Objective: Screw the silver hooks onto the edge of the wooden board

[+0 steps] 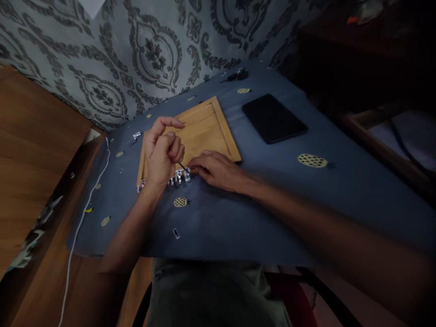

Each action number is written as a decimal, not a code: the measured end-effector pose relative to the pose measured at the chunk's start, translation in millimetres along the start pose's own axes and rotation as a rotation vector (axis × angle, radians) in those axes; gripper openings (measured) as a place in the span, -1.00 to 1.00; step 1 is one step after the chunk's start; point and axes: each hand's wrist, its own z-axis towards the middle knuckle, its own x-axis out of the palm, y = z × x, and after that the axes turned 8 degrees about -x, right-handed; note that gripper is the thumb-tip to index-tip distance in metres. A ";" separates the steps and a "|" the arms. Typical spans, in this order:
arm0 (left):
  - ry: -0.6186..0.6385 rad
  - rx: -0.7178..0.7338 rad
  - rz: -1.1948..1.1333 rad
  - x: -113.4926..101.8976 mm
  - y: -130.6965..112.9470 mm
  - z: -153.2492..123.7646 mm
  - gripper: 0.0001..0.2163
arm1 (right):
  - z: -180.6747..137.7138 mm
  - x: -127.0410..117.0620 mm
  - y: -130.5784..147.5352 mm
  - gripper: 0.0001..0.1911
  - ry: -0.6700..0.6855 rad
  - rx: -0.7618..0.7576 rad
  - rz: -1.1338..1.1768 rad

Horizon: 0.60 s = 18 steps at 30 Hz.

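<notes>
A flat wooden frame (207, 129) lies on a blue cloth (272, 190) with yellow dotted patches. Metal hooks (179, 176) line its near edge. My left hand (162, 152) hovers over the frame's near left corner, fingers curled, index raised, pinching a thin dark tool (183, 167) whose tip points down at the hooks. My right hand (218, 170) rests palm down on the frame's near edge beside the hooks, fingers closed around the spot where the tool's tip meets them. What those fingers pinch is hidden.
A black tablet (273, 118) lies right of the frame. Small metal fittings (136, 136) and a tiny part (175, 233) are scattered on the cloth. A dark object (238, 75) sits by the patterned wall. A white cable (85, 213) runs down the left, beside wooden furniture (30, 150).
</notes>
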 end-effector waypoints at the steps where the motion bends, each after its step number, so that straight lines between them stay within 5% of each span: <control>1: -0.001 -0.001 0.001 -0.6 -1.1 0.7 -0.96 | 0.2 -0.2 0.3 -0.68 0.002 -0.001 0.001; 10: -0.154 0.139 -0.008 -8.9 -36.8 2.1 -0.90 | -0.5 2.0 -2.0 -0.68 0.006 0.007 -0.012; 18: -0.137 0.257 0.100 -20.1 -29.5 -25.5 -0.80 | -2.3 2.2 2.1 -0.64 -0.124 -0.049 0.102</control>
